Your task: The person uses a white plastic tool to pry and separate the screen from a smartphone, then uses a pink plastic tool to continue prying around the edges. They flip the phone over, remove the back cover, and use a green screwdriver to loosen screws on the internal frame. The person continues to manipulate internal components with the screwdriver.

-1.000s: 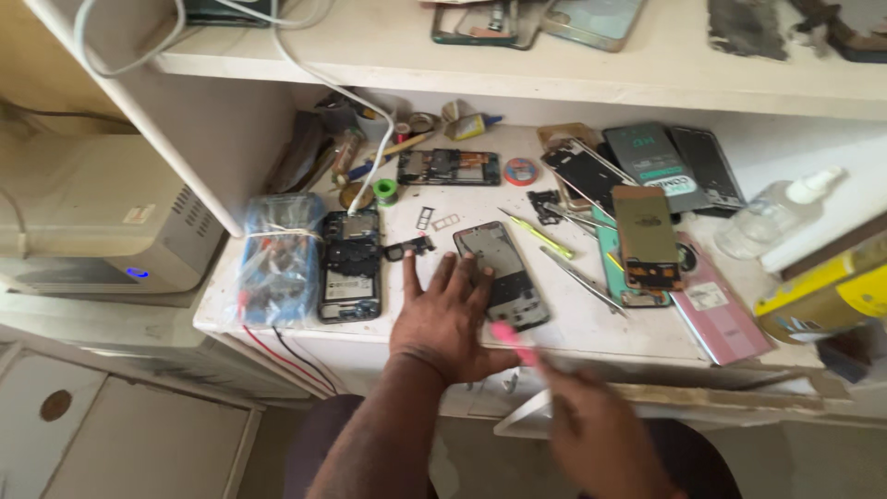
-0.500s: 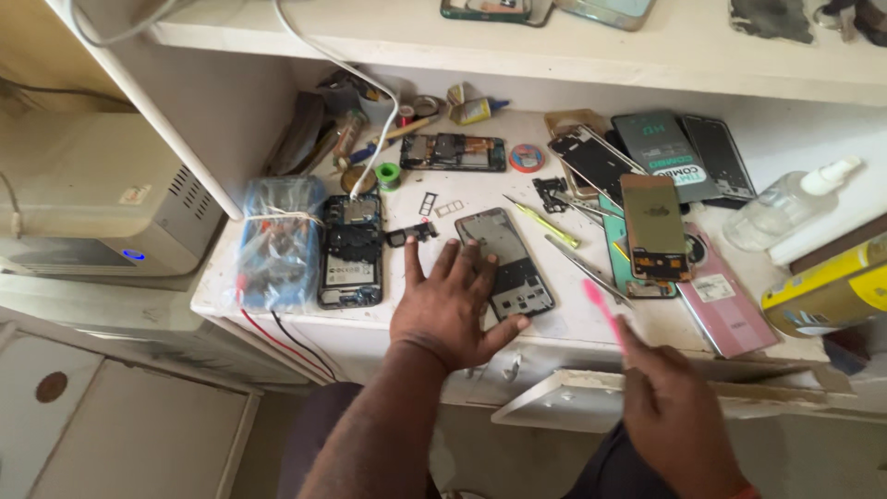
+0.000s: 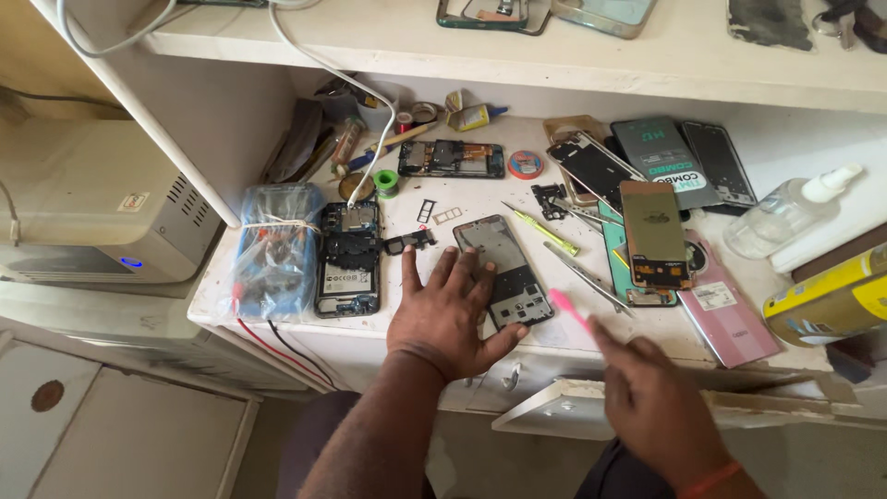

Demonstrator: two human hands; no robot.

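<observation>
My left hand (image 3: 447, 312) lies flat and spread on the white bench, its fingers resting on the lower left edge of an opened grey phone frame (image 3: 504, 269). My right hand (image 3: 658, 399) hovers at the bench's front edge and pinches a thin pink pry tool (image 3: 567, 307) that points up and left toward that frame. Left of my left hand lies another opened phone (image 3: 348, 257) with its black insides showing. A small black part (image 3: 409, 241) sits between the two phones.
A plastic-wrapped blue bundle (image 3: 274, 248) with red wires lies far left. Metal tweezers (image 3: 584, 273), a yellow-green screwdriver (image 3: 545, 231), a gold screen panel (image 3: 653, 234), a pink back cover (image 3: 728, 318), a clear spray bottle (image 3: 785, 212), a yellow box (image 3: 832, 296) and a half-open drawer (image 3: 554, 414) crowd the right.
My right hand has carried the pink tool up from below the bench edge toward the grey phone frame. My left hand has stayed flat in place.
</observation>
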